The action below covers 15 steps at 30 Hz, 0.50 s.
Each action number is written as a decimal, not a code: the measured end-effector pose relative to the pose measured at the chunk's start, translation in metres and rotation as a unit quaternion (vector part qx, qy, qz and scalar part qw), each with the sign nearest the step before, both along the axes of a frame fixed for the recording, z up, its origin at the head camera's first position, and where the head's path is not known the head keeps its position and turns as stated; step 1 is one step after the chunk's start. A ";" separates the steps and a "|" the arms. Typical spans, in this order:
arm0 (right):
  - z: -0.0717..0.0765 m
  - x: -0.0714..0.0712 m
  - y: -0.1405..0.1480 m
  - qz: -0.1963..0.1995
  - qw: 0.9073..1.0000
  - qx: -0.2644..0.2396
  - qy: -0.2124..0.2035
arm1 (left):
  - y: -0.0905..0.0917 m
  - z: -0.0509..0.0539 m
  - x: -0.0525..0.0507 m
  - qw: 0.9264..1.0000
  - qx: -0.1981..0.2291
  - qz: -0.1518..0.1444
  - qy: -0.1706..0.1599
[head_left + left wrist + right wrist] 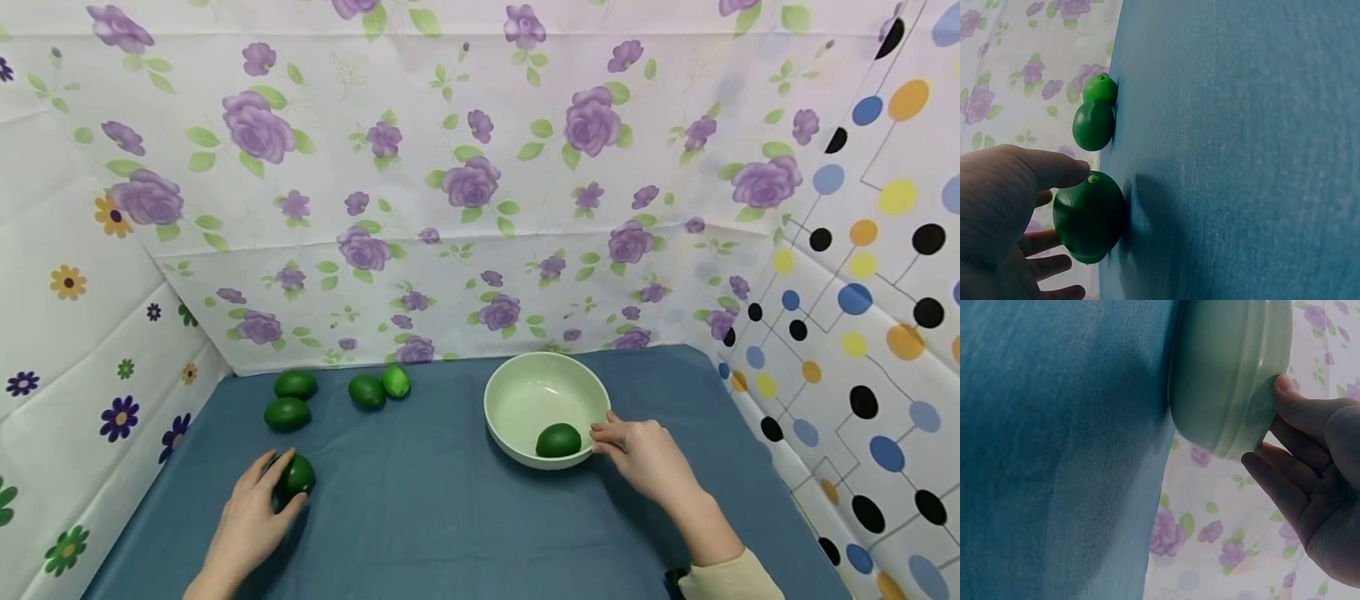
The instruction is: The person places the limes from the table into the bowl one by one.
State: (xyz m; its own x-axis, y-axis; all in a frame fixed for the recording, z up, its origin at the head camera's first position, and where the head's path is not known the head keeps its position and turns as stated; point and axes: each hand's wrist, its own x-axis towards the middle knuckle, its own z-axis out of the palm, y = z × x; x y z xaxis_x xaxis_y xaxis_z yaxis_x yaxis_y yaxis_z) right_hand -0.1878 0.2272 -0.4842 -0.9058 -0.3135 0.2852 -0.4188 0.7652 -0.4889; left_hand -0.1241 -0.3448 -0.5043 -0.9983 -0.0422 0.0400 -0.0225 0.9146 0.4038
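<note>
On the left of the table, a dark green avocado (298, 477) lies between the thumb and fingers of my left hand (247, 518). In the left wrist view, the spread fingers and thumb stand around that avocado (1088, 212), which rests on the cloth; firm contact cannot be made out. A pale green bowl (517, 408) stands right of centre with one avocado (558, 440) inside, near its front wall. My right hand (648, 458) holds the bowl's right rim. The right wrist view has the thumb on the bowl's side (1229, 381), with fingers by its edge.
Two more avocados (296, 384) (287, 413) lie behind my left hand. Farther right, another avocado (367, 392) touches a smaller, brighter lime (396, 382). A blue cloth (420, 517) covers the table; flowered (465, 275) and dotted (847, 400) sheets enclose it.
</note>
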 end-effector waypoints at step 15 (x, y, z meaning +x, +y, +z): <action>-0.001 0.000 0.001 0.006 1.000 -0.009 -0.003 | 0.004 0.000 -0.004 1.000 0.007 -0.009 -0.002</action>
